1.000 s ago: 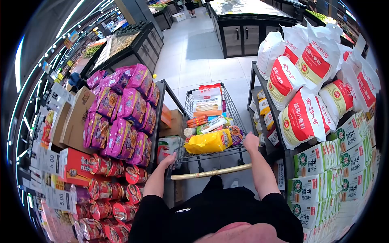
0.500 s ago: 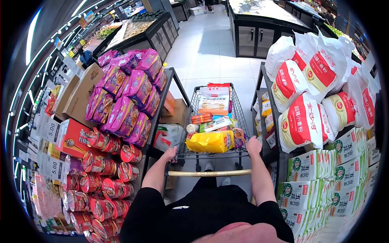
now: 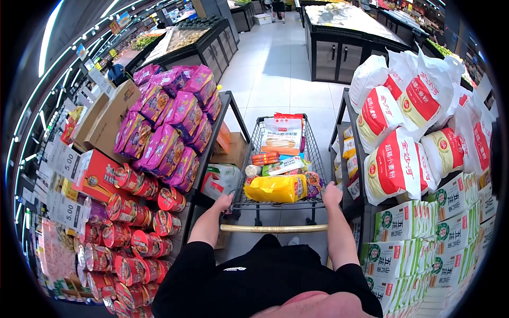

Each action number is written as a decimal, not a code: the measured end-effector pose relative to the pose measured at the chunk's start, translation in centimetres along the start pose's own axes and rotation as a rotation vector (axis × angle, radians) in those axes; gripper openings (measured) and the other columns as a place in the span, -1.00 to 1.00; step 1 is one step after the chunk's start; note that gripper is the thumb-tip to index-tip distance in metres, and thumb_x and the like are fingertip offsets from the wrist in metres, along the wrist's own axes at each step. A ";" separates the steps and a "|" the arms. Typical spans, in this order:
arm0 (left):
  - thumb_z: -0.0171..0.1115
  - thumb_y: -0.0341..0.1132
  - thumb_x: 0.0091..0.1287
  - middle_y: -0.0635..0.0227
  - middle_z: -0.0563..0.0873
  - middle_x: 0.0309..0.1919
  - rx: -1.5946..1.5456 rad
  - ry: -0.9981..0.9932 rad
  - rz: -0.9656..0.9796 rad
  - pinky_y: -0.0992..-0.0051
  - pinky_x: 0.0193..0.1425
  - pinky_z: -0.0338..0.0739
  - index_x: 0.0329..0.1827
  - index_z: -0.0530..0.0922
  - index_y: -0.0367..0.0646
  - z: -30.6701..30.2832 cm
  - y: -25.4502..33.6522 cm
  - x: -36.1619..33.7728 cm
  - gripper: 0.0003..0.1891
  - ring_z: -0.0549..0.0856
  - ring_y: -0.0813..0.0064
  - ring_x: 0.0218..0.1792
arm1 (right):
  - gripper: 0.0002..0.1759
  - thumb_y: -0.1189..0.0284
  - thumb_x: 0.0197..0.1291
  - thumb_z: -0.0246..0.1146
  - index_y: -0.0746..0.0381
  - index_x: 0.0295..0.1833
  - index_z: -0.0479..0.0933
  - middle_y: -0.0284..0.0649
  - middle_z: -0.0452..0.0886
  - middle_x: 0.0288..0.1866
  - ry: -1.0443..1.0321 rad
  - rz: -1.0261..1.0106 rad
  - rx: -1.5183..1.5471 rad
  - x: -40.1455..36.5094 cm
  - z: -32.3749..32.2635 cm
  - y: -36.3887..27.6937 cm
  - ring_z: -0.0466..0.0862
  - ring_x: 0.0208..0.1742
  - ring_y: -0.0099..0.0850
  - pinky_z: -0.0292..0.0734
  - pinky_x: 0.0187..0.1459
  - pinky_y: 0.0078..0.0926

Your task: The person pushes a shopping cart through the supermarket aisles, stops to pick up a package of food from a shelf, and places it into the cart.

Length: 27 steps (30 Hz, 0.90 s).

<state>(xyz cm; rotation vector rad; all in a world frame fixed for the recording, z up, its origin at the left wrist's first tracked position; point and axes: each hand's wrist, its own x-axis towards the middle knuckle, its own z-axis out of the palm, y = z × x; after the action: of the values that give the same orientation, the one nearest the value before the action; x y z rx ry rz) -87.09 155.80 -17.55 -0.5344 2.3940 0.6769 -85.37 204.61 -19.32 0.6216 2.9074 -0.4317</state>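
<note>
My left hand (image 3: 223,203) is closed around the near left corner of a metal shopping cart (image 3: 313,139). At the opposite near corner, my right hand (image 3: 332,195) grips the cart's frame. The pale handlebar (image 3: 273,228) lies between my forearms, touched by neither hand. Inside the basket, a yellow bag (image 3: 275,188) is closest to me. Behind it are red-wrapped sausages (image 3: 265,158), a white-and-green pack (image 3: 284,166) and a roundish pale item. A white-and-red noodle pack (image 3: 281,139) leans at the far end.
On the left, a rack holds purple noodle bags (image 3: 159,139) and red cup noodles (image 3: 130,225). Flour sacks (image 3: 392,167) and green-white noodle packs (image 3: 405,222) crowd the right. A tiled aisle (image 3: 281,85) runs between produce counters (image 3: 334,50); a person stands far ahead.
The view has tilted slightly, so the aisle and shelves sit a little lower in the picture. My hands keep their hold on the cart.
</note>
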 end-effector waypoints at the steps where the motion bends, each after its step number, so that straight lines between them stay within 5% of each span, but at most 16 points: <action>1: -0.04 0.05 0.54 0.04 0.78 -0.45 0.111 0.002 0.028 0.32 -0.37 0.69 -0.26 0.69 -0.39 0.0 -0.1 0.3 -0.41 0.80 0.27 -0.48 | -0.73 0.45 0.22 0.26 0.28 0.02 0.48 -0.06 0.77 -0.19 0.004 -0.012 -0.018 0.1 0.1 -0.1 0.79 -0.09 -0.15 0.68 -0.05 -0.23; 5: 0.27 -0.07 0.38 0.04 0.80 -0.36 0.255 0.033 -0.020 0.27 -0.26 0.70 -0.16 0.70 -0.42 -0.7 1.8 -1.5 -0.56 0.82 0.25 -0.38 | -0.80 0.50 0.31 0.11 0.28 0.01 0.50 -0.04 0.77 -0.17 -0.005 -0.030 -0.060 -0.1 -0.3 -0.4 0.79 -0.11 -0.13 0.66 -0.10 -0.19; 9: 0.26 -0.19 0.36 0.03 0.81 -0.26 0.252 0.070 -0.036 0.26 -0.19 0.71 -0.14 0.71 -0.40 -0.5 2.0 -1.1 -0.65 0.83 0.21 -0.32 | -0.78 0.45 0.30 0.13 0.27 0.02 0.51 -0.04 0.77 -0.17 0.005 -0.045 -0.089 0.0 0.3 0.0 0.79 -0.12 -0.13 0.66 -0.11 -0.18; 11: 0.19 -0.33 0.34 0.00 0.80 -0.16 0.272 0.136 -0.053 0.25 -0.14 0.72 -0.11 0.72 -0.36 -0.2 1.6 -0.4 -0.74 0.83 0.18 -0.25 | -0.62 0.37 0.11 0.34 0.26 0.02 0.49 -0.01 0.69 0.00 -0.049 0.003 -0.046 -0.4 0.3 -0.1 0.74 0.01 -0.17 0.63 0.01 -0.21; 21: 0.13 -0.43 0.30 0.01 0.80 -0.15 0.289 0.000 -0.055 0.22 -0.03 0.70 -0.08 0.73 -0.30 -0.4 1.8 -0.2 -0.75 0.81 0.11 -0.13 | -0.55 0.23 0.12 0.27 0.31 0.04 0.63 0.14 0.45 0.34 0.055 -0.156 -0.158 -4.7 1.0 0.2 0.45 0.35 -0.04 0.37 0.26 -0.10; 23: 0.11 -0.38 0.32 -0.03 0.78 -0.09 0.314 0.011 0.021 0.19 0.06 0.66 -0.08 0.73 -0.29 -0.1 1.3 0.8 -0.73 0.79 0.12 -0.05 | -0.44 0.11 0.23 0.19 0.19 0.25 0.60 0.15 0.19 0.55 0.010 -0.220 -0.232 -5.8 0.4 0.4 0.23 0.52 0.03 0.19 0.43 -0.04; 24: 0.11 -0.38 0.32 -0.03 0.78 -0.09 0.313 0.006 0.031 0.19 0.06 0.66 -0.08 0.73 -0.29 0.0 1.2 0.8 -0.73 0.79 0.12 -0.05 | -0.38 0.00 0.29 0.15 0.17 0.32 0.55 0.08 0.12 0.62 -0.060 -0.194 -0.221 -6.2 0.3 0.4 0.05 0.62 0.05 -0.08 0.56 0.02; 27: 0.11 -0.23 0.39 -0.06 0.74 0.03 0.181 0.091 0.036 0.16 0.17 0.61 0.00 0.70 -0.29 -0.2 2.0 -0.4 -0.66 0.73 0.10 0.09 | -0.34 -0.05 0.32 0.12 0.13 0.38 0.50 -0.05 0.18 0.62 -0.246 -0.247 -0.190 -8.4 -2.7 -0.6 0.00 0.64 0.07 -0.25 0.60 0.05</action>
<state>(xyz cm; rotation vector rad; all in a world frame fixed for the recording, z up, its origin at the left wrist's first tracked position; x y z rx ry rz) -87.94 157.35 -16.51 -0.4547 2.5239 0.4537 -78.19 201.71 -15.03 0.1690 2.7497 -0.2334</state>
